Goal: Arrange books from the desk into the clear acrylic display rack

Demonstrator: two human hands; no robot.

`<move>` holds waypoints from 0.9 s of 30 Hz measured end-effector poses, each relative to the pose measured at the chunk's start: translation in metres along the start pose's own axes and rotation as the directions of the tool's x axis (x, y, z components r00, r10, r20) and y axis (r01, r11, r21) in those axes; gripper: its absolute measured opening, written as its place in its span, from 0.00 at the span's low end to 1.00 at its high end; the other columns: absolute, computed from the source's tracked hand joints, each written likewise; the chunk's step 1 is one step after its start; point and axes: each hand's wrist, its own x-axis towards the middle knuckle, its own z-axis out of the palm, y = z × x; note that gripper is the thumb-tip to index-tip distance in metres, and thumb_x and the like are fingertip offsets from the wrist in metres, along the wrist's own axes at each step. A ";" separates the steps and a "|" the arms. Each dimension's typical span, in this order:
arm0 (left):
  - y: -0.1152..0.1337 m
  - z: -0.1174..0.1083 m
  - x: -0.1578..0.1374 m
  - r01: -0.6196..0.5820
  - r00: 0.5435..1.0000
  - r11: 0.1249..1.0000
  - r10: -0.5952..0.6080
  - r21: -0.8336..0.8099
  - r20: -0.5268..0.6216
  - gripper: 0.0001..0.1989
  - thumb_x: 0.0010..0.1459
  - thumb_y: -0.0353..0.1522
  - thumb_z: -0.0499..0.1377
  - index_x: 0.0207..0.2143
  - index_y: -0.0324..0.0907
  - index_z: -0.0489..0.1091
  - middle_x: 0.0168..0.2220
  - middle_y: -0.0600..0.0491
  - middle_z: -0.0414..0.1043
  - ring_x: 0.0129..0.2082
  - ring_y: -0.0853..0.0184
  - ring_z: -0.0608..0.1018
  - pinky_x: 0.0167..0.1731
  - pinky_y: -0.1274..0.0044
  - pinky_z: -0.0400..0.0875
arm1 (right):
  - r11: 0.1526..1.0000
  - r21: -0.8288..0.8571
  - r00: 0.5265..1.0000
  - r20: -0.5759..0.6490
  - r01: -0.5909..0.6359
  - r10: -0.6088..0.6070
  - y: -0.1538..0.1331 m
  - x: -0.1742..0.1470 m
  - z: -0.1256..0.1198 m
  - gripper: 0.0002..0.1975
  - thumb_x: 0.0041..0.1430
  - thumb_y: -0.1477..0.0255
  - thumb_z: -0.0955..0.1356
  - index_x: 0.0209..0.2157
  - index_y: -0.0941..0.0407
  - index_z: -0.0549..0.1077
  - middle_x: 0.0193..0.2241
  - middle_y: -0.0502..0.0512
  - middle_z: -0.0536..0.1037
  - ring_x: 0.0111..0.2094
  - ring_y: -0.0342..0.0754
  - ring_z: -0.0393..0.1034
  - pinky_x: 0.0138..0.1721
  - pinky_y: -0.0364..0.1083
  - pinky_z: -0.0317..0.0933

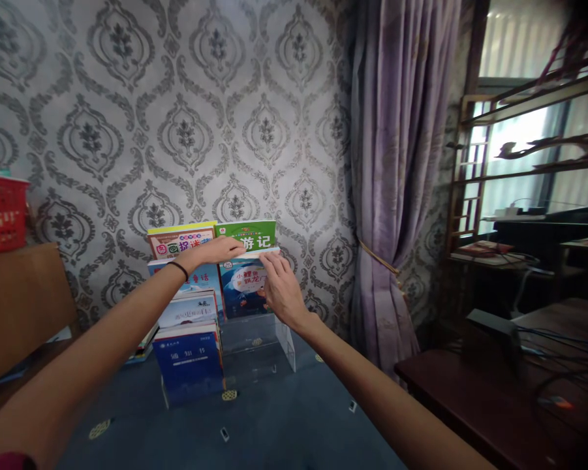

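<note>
A clear acrylic tiered stand (pixel 286 343) holds books in two columns. In the right column, a dark blue children's book (pixel 242 287) stands in front of a green book (pixel 252 232). My left hand (pixel 220 250), with a dark band on the wrist, is closed at the blue book's top edge, its fingertips partly hidden. At the upper right corner of the same book, my right hand (pixel 281 287) grips with bent fingers. The left column has a picture book (pixel 161 243) at the back, light blue books below, and a blue booklet (pixel 188 365) at the front.
The stand rests on a dark blue tablecloth (pixel 284 424) close to a patterned wall. At left are a cardboard box (pixel 24 307) and a red plastic basket (pixel 2 212). A purple curtain (pixel 396 163), a dark wooden desk (pixel 445 385) with cables, and a shelf occupy the right.
</note>
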 end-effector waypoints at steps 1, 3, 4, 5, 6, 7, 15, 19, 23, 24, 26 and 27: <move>-0.002 -0.001 0.001 -0.018 1.000 0.999 0.018 -0.037 0.008 0.19 0.64 0.40 0.47 0.25 0.42 0.66 0.26 0.54 0.70 0.26 0.68 0.69 0.28 0.77 0.61 | 1.000 0.002 1.000 -0.002 0.000 0.000 0.000 0.000 0.000 0.31 0.59 0.83 0.59 0.64 0.63 0.63 0.58 0.67 0.70 0.61 0.61 0.59 0.62 0.63 0.61; -0.005 -0.003 0.003 -0.034 0.999 0.996 0.035 -0.080 0.012 0.20 0.64 0.42 0.48 0.24 0.41 0.66 0.25 0.54 0.69 0.26 0.68 0.68 0.29 0.78 0.60 | 1.000 0.003 1.000 -0.006 -0.003 0.003 0.001 -0.001 0.001 0.30 0.59 0.83 0.59 0.64 0.62 0.63 0.58 0.67 0.70 0.61 0.61 0.60 0.61 0.64 0.61; -0.006 -0.004 0.004 -0.029 1.000 0.997 0.030 -0.076 0.008 0.20 0.64 0.42 0.48 0.24 0.41 0.66 0.25 0.54 0.69 0.26 0.68 0.68 0.29 0.78 0.60 | 1.000 0.003 1.000 -0.008 -0.004 0.004 0.001 -0.001 0.002 0.30 0.59 0.83 0.59 0.63 0.63 0.63 0.58 0.68 0.70 0.61 0.61 0.60 0.61 0.63 0.61; -0.006 -0.004 0.005 -0.017 1.000 0.998 0.017 -0.054 -0.004 0.19 0.64 0.41 0.48 0.24 0.41 0.67 0.26 0.54 0.70 0.27 0.68 0.69 0.30 0.78 0.60 | 1.000 0.003 1.000 -0.010 -0.004 0.004 0.001 -0.001 0.002 0.30 0.59 0.83 0.59 0.63 0.63 0.63 0.58 0.68 0.70 0.60 0.61 0.60 0.61 0.63 0.61; -0.006 -0.005 0.006 0.002 1.000 1.000 -0.003 -0.020 -0.020 0.19 0.64 0.40 0.48 0.25 0.41 0.69 0.27 0.53 0.71 0.28 0.68 0.70 0.30 0.77 0.61 | 1.000 0.004 1.000 -0.011 -0.003 0.003 0.002 -0.001 0.002 0.29 0.59 0.83 0.59 0.63 0.64 0.64 0.58 0.69 0.70 0.60 0.61 0.60 0.62 0.63 0.61; -0.004 -0.005 0.007 0.027 0.999 0.999 -0.026 0.025 -0.038 0.18 0.64 0.38 0.49 0.26 0.42 0.70 0.28 0.52 0.73 0.28 0.67 0.71 0.31 0.77 0.61 | 1.000 0.005 1.000 -0.010 0.000 0.000 0.002 -0.001 0.003 0.29 0.59 0.83 0.59 0.63 0.65 0.64 0.58 0.69 0.70 0.60 0.61 0.60 0.62 0.62 0.61; 0.017 0.000 0.015 0.213 0.977 0.918 -0.205 0.335 -0.059 0.15 0.58 0.22 0.51 0.40 0.42 0.76 0.36 0.46 0.79 0.34 0.62 0.79 0.33 0.75 0.64 | 1.000 0.025 1.000 -0.009 0.005 -0.005 0.004 0.000 0.003 0.31 0.59 0.83 0.58 0.64 0.63 0.62 0.59 0.68 0.69 0.61 0.62 0.59 0.61 0.64 0.61; 0.019 -0.001 0.020 0.206 0.977 0.926 -0.213 0.315 -0.011 0.15 0.59 0.23 0.51 0.42 0.40 0.76 0.38 0.46 0.80 0.35 0.64 0.79 0.33 0.76 0.65 | 1.000 0.027 1.000 -0.016 0.011 -0.010 0.005 0.000 0.004 0.30 0.59 0.83 0.58 0.64 0.65 0.62 0.58 0.69 0.69 0.61 0.61 0.59 0.61 0.63 0.61; 0.019 -0.002 0.022 0.212 0.977 0.961 -0.212 0.177 -0.019 0.12 0.61 0.30 0.53 0.36 0.39 0.77 0.33 0.48 0.79 0.32 0.63 0.77 0.35 0.74 0.67 | 0.999 0.044 1.000 -0.020 0.012 -0.011 0.005 0.000 0.004 0.31 0.59 0.83 0.59 0.65 0.65 0.62 0.58 0.70 0.70 0.61 0.62 0.59 0.61 0.64 0.61; 0.020 -0.002 0.022 0.233 0.973 0.962 -0.231 0.143 -0.030 0.10 0.60 0.30 0.55 0.34 0.39 0.77 0.32 0.49 0.78 0.32 0.63 0.77 0.34 0.74 0.67 | 0.999 0.045 1.000 -0.021 0.012 -0.011 0.005 0.001 0.005 0.31 0.59 0.83 0.59 0.64 0.66 0.62 0.58 0.71 0.70 0.60 0.62 0.59 0.61 0.64 0.61; 0.023 -0.003 0.023 0.279 0.960 0.955 -0.275 0.103 -0.053 0.08 0.57 0.28 0.57 0.32 0.39 0.77 0.31 0.48 0.78 0.32 0.62 0.77 0.34 0.74 0.66 | 0.999 0.045 1.000 -0.022 0.010 -0.009 0.005 0.001 0.005 0.31 0.58 0.83 0.59 0.64 0.66 0.62 0.58 0.71 0.70 0.60 0.63 0.60 0.61 0.65 0.61; 0.025 -0.005 0.023 0.300 0.953 0.948 -0.294 0.102 -0.068 0.08 0.56 0.27 0.57 0.32 0.39 0.77 0.31 0.47 0.78 0.33 0.62 0.77 0.35 0.73 0.66 | 0.999 0.047 1.000 -0.020 0.008 -0.007 0.006 0.002 0.005 0.31 0.58 0.83 0.59 0.64 0.65 0.62 0.58 0.71 0.70 0.60 0.63 0.60 0.61 0.65 0.60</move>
